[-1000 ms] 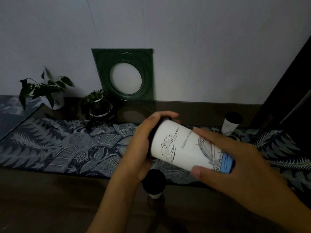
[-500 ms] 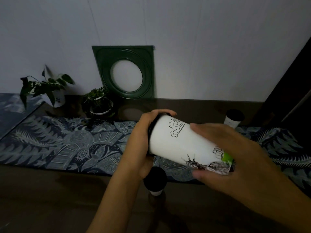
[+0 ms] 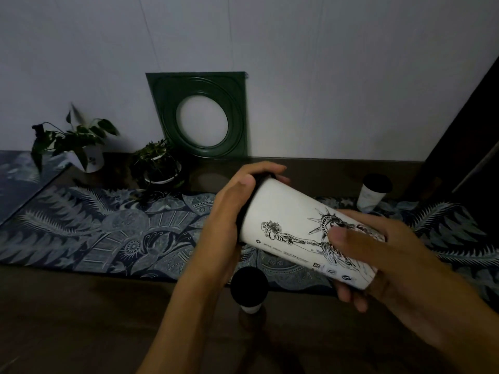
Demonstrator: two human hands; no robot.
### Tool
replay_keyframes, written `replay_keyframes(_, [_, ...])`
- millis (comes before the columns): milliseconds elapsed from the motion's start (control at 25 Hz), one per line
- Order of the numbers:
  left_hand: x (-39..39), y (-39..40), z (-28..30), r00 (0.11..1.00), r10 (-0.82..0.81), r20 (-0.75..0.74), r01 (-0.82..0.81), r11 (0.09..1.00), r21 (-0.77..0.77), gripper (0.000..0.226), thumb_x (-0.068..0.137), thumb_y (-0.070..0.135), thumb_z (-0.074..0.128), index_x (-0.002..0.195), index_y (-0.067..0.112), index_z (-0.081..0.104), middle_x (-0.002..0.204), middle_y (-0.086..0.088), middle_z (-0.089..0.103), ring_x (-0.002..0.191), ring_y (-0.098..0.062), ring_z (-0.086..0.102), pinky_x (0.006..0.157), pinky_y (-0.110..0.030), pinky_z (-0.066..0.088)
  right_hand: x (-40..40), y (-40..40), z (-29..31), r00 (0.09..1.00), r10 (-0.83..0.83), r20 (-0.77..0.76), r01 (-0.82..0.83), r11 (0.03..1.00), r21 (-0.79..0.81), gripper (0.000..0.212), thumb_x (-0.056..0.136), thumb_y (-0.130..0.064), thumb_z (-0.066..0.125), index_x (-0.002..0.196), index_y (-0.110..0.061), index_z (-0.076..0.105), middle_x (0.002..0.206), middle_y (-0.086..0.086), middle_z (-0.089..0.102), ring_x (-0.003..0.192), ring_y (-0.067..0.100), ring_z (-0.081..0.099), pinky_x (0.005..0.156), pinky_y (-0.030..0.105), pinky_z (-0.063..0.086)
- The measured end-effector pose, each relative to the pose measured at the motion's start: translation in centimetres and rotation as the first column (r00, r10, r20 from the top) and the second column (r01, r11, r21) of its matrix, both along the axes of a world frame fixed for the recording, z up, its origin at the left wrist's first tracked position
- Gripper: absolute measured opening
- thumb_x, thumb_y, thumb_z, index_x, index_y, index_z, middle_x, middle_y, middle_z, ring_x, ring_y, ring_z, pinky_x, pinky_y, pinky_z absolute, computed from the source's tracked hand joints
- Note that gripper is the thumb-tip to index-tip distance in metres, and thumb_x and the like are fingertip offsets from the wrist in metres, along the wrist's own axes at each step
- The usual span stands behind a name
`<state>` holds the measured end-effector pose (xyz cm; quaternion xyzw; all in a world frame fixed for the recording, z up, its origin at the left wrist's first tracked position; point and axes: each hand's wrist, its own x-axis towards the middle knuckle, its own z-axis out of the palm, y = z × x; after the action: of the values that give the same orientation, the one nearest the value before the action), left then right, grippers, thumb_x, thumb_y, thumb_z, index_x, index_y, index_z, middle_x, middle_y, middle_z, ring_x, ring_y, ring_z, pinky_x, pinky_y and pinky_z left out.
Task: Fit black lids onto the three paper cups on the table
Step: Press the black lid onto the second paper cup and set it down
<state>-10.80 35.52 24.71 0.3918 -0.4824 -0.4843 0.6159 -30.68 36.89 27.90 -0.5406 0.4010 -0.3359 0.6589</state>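
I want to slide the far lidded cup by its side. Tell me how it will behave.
The far lidded cup stands upright, tall and tapering to a narrow base, so a high push probably tips it. It stands partly on the patterned runner, so it may drag rather than glide. It looks like thin paper, likely light; its contents are hidden.

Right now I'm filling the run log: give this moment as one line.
left hand: presses black lid on tilted paper cup | right hand: grips cup base | two lidded cups on table

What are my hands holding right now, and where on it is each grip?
Both hold the big paper cup, tipped sideways. The left hand wraps its black lid end; the right hand grips near the base.
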Motion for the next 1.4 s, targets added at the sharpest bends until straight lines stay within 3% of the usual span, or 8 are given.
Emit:
replay_keyframes(120, [-0.1,-0.3,0.0,1.0,0.03,0.003,-0.03,1.0,-0.002,0.038,0.095,0.034,0.04,0.107,0.014,0.069,0.113,-0.022,0.069,0.096,-0.031,0.066,0.073,-0.041,0.053,-0.1,-0.1,-0.2,0.99,-0.006,-0.142,-0.02,0.983,-0.184,0.062,0.058,-0.05,0.079,0.118,-0.043,0.062,0.101,-0.005,0.075,0.069,0.014,0.072,0.051,0.021,0.055])
replay_keyframes(240, [-0.4,-0.5,0.3,0.998,0.069,0.005,-0.069,0.989,0.129,0.036,0.087,0.036,0.044,0.096,0.018,0.074,0.113,-0.027,0.067,0.09,-0.028,0.065,0.066,-0.035,0.052,-0.4,-0.7,-0.8,0.736,-0.339,-0.586,-0.309,0.601,-0.737,0.082,0.061,-0.064,0.063,0.137,-0.045,0.04,0.121,-0.025,0.055,0.095,-0.004,0.057,0.067,0.012,0.053])
replay_keyframes(360, [-0.2,-0.6,0.1,0.999,0.05,-0.008,-0.048,0.987,0.152,0.04,0.089,0.039,0.045,0.103,0.015,0.074,0.115,-0.027,0.067,0.094,-0.03,0.066,0.071,-0.038,0.053,-0.6,-0.8,-1.5,0.649,-0.475,-0.594,-0.413,0.436,-0.799,0.085,0.067,-0.067,0.054,0.142,-0.029,0.038,0.116,-0.011,0.061,0.083,-0.001,0.056,0.066,0.009,0.048])
replay_keyframes(560, [0.1,-0.3,0.1,0.998,-0.01,0.054,0.01,1.0,-0.004,0.041,0.093,0.042,0.046,0.118,0.018,0.068,0.121,-0.011,0.071,0.099,-0.025,0.069,0.07,-0.042,0.057,0.2,-0.1,0.1,0.944,-0.107,-0.311,0.009,0.954,-0.3,0.056,0.06,-0.061,0.078,0.11,-0.057,0.055,0.092,-0.029,0.072,0.066,0.01,0.071,0.047,0.014,0.051])
replay_keyframes(800, [-0.4,-0.3,0.2,0.999,0.015,0.048,-0.013,0.999,-0.035,0.033,0.093,0.035,0.047,0.107,0.016,0.069,0.115,-0.018,0.07,0.096,-0.025,0.067,0.072,-0.039,0.054,-0.2,-0.2,0.2,0.998,0.0,-0.07,-0.007,0.995,-0.098,0.039,0.059,-0.055,0.079,0.097,-0.05,0.069,0.094,-0.004,0.076,0.056,0.021,0.069,0.043,0.026,0.054])
replay_keyframes(1040, [-0.5,-0.8,0.4,0.999,0.037,0.006,-0.037,0.992,0.122,0.04,0.089,0.038,0.044,0.106,0.018,0.074,0.117,-0.021,0.071,0.097,-0.026,0.068,0.066,-0.036,0.057,-1.4,-1.5,-2.5,0.719,-0.439,-0.539,-0.386,0.393,-0.835,0.081,0.069,-0.063,0.06,0.14,-0.03,0.039,0.125,-0.008,0.057,0.102,0.002,0.053,0.075,0.015,0.053])
replay_keyframes(1240, [-0.1,-0.4,0.1,0.999,-0.031,0.021,0.032,0.998,-0.052,0.038,0.095,0.036,0.045,0.119,0.016,0.067,0.122,-0.013,0.07,0.105,-0.028,0.065,0.079,-0.043,0.054,-0.7,-0.7,-0.5,0.973,-0.056,-0.223,-0.028,0.933,-0.358,0.053,0.057,-0.056,0.079,0.107,-0.055,0.063,0.099,-0.016,0.074,0.072,0.013,0.073,0.051,0.019,0.056])
replay_keyframes(1400, [-0.7,-0.4,-0.2,0.999,0.003,-0.05,-0.006,0.998,-0.061,0.031,0.095,0.035,0.047,0.108,0.017,0.068,0.111,-0.013,0.071,0.094,-0.027,0.066,0.072,-0.042,0.054,-0.3,-0.9,0.1,0.996,-0.074,-0.051,0.068,0.993,-0.1,0.042,0.06,-0.054,0.079,0.098,-0.04,0.07,0.085,0.002,0.076,0.047,0.024,0.064,0.037,0.026,0.049])
